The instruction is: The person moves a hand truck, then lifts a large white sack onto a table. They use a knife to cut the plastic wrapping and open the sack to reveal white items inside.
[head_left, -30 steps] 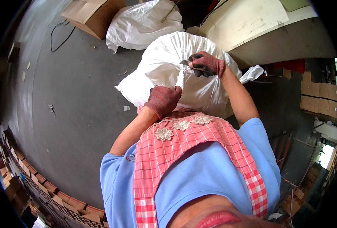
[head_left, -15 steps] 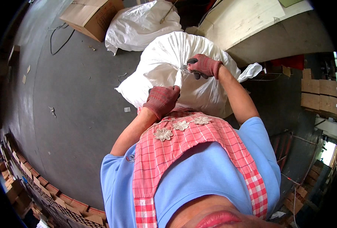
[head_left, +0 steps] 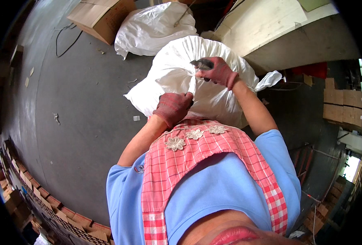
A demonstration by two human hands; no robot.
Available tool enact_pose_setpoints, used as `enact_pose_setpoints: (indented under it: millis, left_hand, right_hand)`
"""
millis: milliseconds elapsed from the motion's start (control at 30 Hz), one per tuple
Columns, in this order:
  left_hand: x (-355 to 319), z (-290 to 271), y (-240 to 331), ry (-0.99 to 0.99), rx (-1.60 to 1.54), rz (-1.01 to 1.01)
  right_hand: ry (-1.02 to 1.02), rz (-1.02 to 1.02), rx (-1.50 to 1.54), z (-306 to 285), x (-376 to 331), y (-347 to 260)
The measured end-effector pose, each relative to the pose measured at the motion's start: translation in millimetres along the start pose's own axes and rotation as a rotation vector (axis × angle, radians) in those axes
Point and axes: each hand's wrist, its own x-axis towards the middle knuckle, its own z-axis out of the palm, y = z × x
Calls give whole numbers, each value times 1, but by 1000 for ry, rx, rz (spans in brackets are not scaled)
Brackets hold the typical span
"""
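Left hand: a reddish work glove is worn; the left hand [head_left: 173, 107] is clenched on the gathered neck of the white sack [head_left: 177, 73], near the picture's centre, toward 12 o'clock from the apron bib.
Right hand: also gloved, the right hand [head_left: 218, 71] is closed around a small dark tool [head_left: 202, 63], which is held against the top of the sack at about 1 o'clock from the left hand.
White sack: a full, bulging woven bag is seen standing on the grey floor [head_left: 83, 106] directly in front of the person, touching both hands.
Second sack: a flatter white sack [head_left: 154, 26] is lying at 12 o'clock, just beyond the full one.
Cardboard box: a brown cardboard box [head_left: 101, 16] is placed at 11 o'clock, beside the second sack.
Clothing: a red checked apron [head_left: 197, 159] with three lace flowers is worn over a blue shirt [head_left: 213, 192].
Cable: a black cable [head_left: 66, 41] is looped on the floor at 10 o'clock, near the box.
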Motion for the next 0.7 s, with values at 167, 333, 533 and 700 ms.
enact_pose_setpoints:
  millis: [167,333,533,700]
  left_hand:
    - [-2,5,-5,31,-10,19]
    - [-3,2,-4,45,-52,8]
    - [-9,20,-17,289,-584,-69]
    - [2,-11,-40,140,-1675,-398]
  right_hand:
    - [4,73,-642,25,2,-6]
    - [-21,28,-537,25,13,4]
    - [-60,-81,296,4,-3,36]
    - [92,-177,275,17,-21,48]
